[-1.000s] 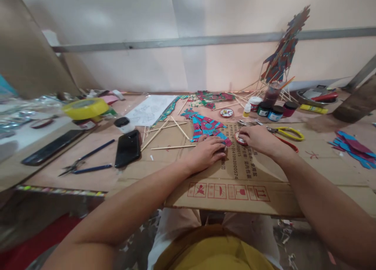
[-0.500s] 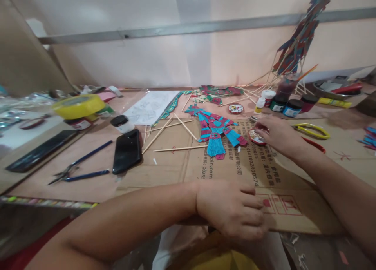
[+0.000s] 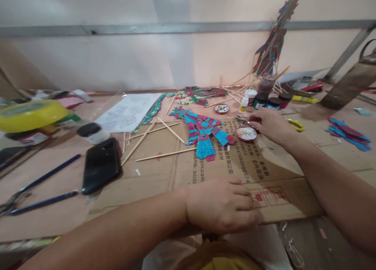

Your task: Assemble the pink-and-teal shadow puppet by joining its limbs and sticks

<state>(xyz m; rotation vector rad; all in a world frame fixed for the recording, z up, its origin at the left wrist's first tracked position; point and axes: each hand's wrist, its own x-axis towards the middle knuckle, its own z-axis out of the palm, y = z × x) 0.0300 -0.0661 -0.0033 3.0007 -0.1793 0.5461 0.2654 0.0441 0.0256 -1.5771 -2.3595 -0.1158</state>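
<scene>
My left hand (image 3: 220, 203) lies flat on the near edge of a printed cardboard sheet (image 3: 235, 166), fingers stretched out and holding nothing. My right hand (image 3: 270, 125) reaches across the sheet with its fingers curled over a small metal tool (image 3: 241, 118), whose tip pokes out to the left. A round red tin lid (image 3: 246, 133) sits just beside that hand. A flat teal and magenta paper puppet (image 3: 205, 133) lies on the cardboard to the left of the lid.
Thin wooden sticks (image 3: 164, 154), a black phone (image 3: 101, 165), blue pencils (image 3: 49, 175) and a yellow tape roll (image 3: 29, 113) lie left. Paint jars (image 3: 266, 101), yellow-handled scissors (image 3: 295, 124), a standing puppet (image 3: 273, 42) and blue cut-outs (image 3: 348, 133) are right.
My left hand pulled back from the puppet to the cardboard's near edge. My right hand shifted from the red lid to the metal tool behind it. The view swung left.
</scene>
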